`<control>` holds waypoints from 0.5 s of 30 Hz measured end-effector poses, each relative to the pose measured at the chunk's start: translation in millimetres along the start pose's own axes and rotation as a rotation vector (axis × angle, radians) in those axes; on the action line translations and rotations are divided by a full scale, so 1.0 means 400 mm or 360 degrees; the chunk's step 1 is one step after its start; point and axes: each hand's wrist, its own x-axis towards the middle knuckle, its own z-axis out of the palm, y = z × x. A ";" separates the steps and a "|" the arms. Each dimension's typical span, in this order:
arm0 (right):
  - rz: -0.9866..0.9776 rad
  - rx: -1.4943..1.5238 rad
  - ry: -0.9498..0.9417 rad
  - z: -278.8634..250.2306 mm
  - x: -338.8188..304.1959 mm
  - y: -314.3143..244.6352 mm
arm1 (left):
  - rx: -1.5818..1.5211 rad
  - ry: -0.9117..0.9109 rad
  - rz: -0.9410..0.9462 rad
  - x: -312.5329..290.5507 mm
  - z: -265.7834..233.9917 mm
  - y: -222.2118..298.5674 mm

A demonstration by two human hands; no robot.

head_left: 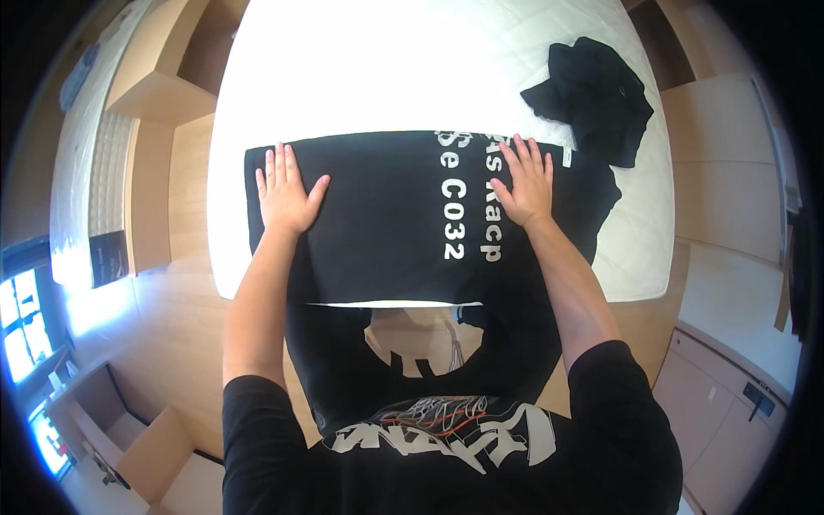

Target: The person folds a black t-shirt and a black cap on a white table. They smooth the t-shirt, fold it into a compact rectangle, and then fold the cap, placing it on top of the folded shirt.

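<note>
Black garment with white lettering (378,215): one, laid flat on the near part of a white mattress (360,60), in front of the wearer. Far edge nearly straight; lettering in two rows, running from the far edge toward the wearer, on the right half. A small white tag (566,157) shows at the far right corner; a loose black flap extends past the right side.

Left hand (287,193): palm down on the garment's far left corner, fingers extended and slightly parted, thumb held out to the side; nothing pinched.

Right hand (526,182): palm down near the far right edge, partly over the lettering, fingers fanned, thumb out; nothing pinched.

Black cloth (330,352), below the garment's near edge: surrounds a rounded opening, tan within. Whether it belongs to the garment cannot be told.

Second black garment (601,94): crumpled, on the mattress at far right, its near end meeting or just beside the first.

Wearer's black T-shirt (601,446): short-sleeved, with a white, grey and orange chest print.

Surroundings: tan floor (184,335); at left, a plastic-covered mattress (107,172), light-wood furniture (159,107) and a bright window (21,318); at lower left, an open-fronted wooden cabinet (159,451); at lower right, a pale door (708,395) with a dark handle (759,400).
</note>
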 end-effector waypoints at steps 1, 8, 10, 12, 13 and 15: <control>-0.0015 0.0001 0.0017 0.002 -0.001 0.003 | 0.0007 0.0029 -0.0003 -0.002 0.007 0.001; 0.0018 -0.0119 -0.0304 -0.028 0.012 0.019 | -0.0012 0.0089 -0.0015 0.006 0.026 0.018; 0.0120 -0.0169 -0.0518 -0.075 0.036 -0.009 | -0.0012 0.0086 -0.0025 0.001 0.028 0.014; 0.0246 -0.0398 -0.0726 -0.144 0.072 -0.081 | -0.0040 0.0118 -0.0029 -0.004 0.034 0.012; 0.0331 -0.0559 -0.0768 -0.167 0.088 -0.129 | -0.0046 0.0130 -0.0028 -0.004 0.035 0.012; 0.0185 -0.0509 -0.0482 -0.143 0.092 -0.206 | -0.0066 0.0156 -0.0015 -0.002 0.036 0.015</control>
